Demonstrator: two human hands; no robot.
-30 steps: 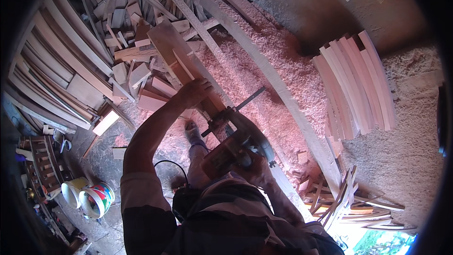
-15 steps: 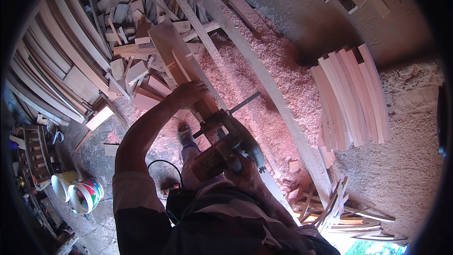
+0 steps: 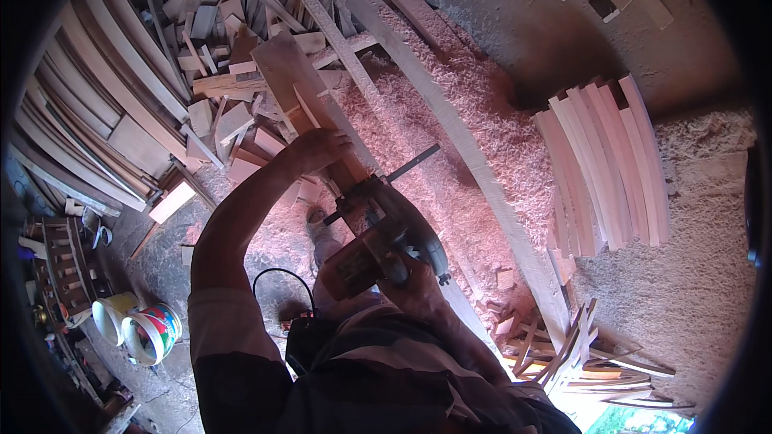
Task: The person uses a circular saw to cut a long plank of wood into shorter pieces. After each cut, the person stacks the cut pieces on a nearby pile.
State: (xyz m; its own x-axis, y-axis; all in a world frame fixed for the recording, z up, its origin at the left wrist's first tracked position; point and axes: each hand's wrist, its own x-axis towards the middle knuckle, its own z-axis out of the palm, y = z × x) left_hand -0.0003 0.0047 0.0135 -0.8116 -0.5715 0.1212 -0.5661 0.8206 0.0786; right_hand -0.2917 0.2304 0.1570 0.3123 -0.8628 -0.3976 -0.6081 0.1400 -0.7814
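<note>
My right hand (image 3: 416, 285) is closed on the rear handle of a circular saw (image 3: 354, 264), in front of my body. A thin dark guide bar (image 3: 413, 162) sticks out from the saw's front on both sides. The saw's front sits at the near end of a reddish-brown wooden board (image 3: 348, 174). Further up this board, my left hand (image 3: 322, 149) bends over it and grips it, just ahead of the saw. The board lies along a wide plank (image 3: 281, 68). The blade is hidden, and the fingertips of my left hand are hard to see.
Pink shavings (image 3: 482, 128) cover the floor around a long curved plank (image 3: 458, 124). Curved pieces (image 3: 603, 165) stand stacked at right. Offcuts (image 3: 221, 12) pile up at the far left beside long curved boards (image 3: 121, 64). Two buckets (image 3: 153, 333) stand at lower left; a black cable (image 3: 281, 271) loops nearby.
The saw and my right hand have moved slightly forward along the board. My left hand has shifted a little forward and left, staying on the board.
</note>
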